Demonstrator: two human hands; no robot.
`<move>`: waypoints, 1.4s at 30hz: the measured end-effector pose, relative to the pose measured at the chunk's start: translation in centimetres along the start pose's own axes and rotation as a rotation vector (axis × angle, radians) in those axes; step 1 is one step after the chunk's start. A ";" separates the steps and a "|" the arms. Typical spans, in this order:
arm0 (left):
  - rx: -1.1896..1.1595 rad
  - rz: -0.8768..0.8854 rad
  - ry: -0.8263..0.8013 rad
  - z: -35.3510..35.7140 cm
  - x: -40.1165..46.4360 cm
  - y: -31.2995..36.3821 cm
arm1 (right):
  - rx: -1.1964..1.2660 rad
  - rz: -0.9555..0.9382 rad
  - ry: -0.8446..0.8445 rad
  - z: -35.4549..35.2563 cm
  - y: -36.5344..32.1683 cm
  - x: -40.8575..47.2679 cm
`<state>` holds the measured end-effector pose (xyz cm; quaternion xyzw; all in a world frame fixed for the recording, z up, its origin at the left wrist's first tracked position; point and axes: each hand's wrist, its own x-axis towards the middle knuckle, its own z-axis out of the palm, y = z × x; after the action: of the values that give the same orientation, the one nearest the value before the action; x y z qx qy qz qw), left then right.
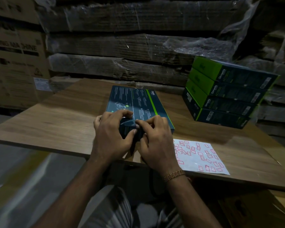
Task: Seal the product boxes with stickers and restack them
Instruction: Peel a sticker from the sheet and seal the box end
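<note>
The light is dim here, and the wood-grain surface sits in front of a wall of flattened cardboard bundles wrapped in clear plastic film, with a large brown washing-machine carton standing off to the left. On the right rear of the surface a stack of four dark and green product boxes leans a little, their printed long sides facing the person. Near the front right edge lies a white sticker sheet scattered with small red-outlined stickers. In the middle, a single flat product box lies with its dark printed face up, a green stripe along its right side, its near end reaching to the person's hands. The left hand grips that near end, fingers curled over the top and the thumb pressed against the end face. The right hand, a beaded gold bracelet at its wrist, is just beside it, its fingers bent and the fingertips pinched together at the box's top edge, touching the left hand's fingers; whether a sticker is between them is too small and dark to tell. Both forearms reach in from below, over the person's striped trousers.
</note>
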<state>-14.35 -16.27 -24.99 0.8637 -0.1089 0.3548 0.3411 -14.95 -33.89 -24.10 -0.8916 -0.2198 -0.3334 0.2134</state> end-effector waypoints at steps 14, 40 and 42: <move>0.056 0.013 0.012 0.5 0.1 0.0 | 0.018 0.001 0.011 -0.1 -0.1 0.0; 0.000 -0.031 -0.005 0.1 0.1 0.1 | 0.158 0.060 0.145 -0.3 0.6 -0.3; -0.004 -0.033 0.008 0.2 0.1 0.2 | 0.146 0.019 0.129 -0.3 0.7 -0.4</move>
<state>-14.30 -16.52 -24.94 0.8633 -0.0942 0.3522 0.3491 -15.03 -34.69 -24.37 -0.8523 -0.2210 -0.3713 0.2948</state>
